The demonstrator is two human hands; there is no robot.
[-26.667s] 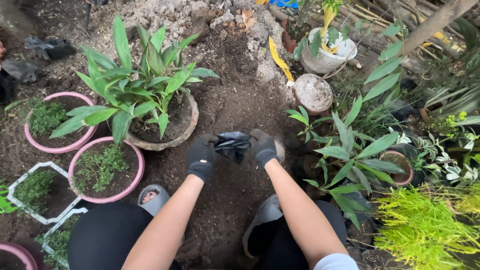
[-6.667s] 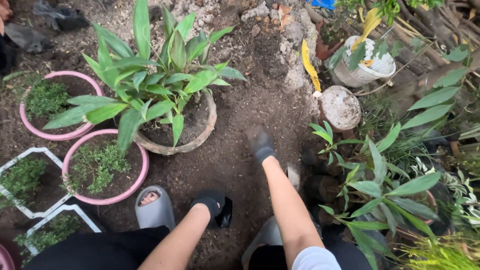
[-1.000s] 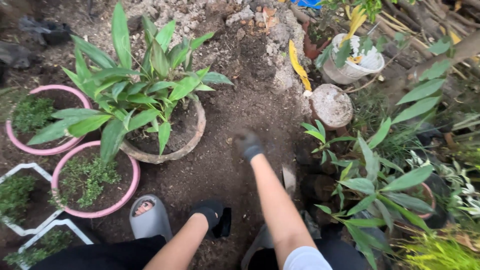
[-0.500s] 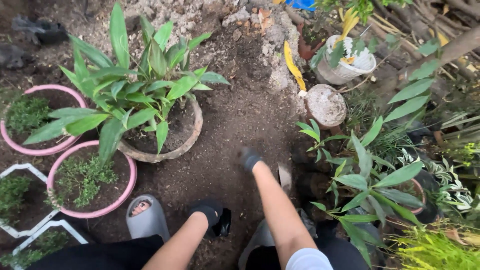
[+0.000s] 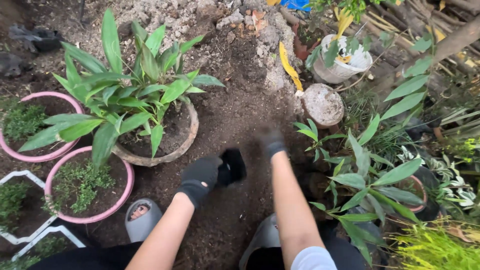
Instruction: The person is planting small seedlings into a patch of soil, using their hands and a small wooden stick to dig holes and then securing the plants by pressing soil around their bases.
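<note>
I crouch over dark loose soil (image 5: 235, 120). My left hand (image 5: 202, 175), in a black glove, grips a small black plastic bag (image 5: 233, 165) held just above the ground. My right hand (image 5: 271, 142), also black-gloved, is blurred with motion and hovers over the soil a little right of the bag; I cannot tell whether it holds earth. A big leafy green plant (image 5: 125, 95) in a round brown pot (image 5: 187, 137) stands just left of my hands.
Two pink pots (image 5: 122, 197) with small greenery sit at the left, white-framed planters (image 5: 30, 177) at the lower left. A white pot (image 5: 342, 65) and a soil-filled pot (image 5: 322, 102) stand behind right. Leafy plants (image 5: 370, 180) crowd the right. My grey sandals (image 5: 141, 225) flank my knees.
My left hand has lifted the black bag up from beside my foot toward the middle. My right hand has pulled back from the soil toward the bag.
</note>
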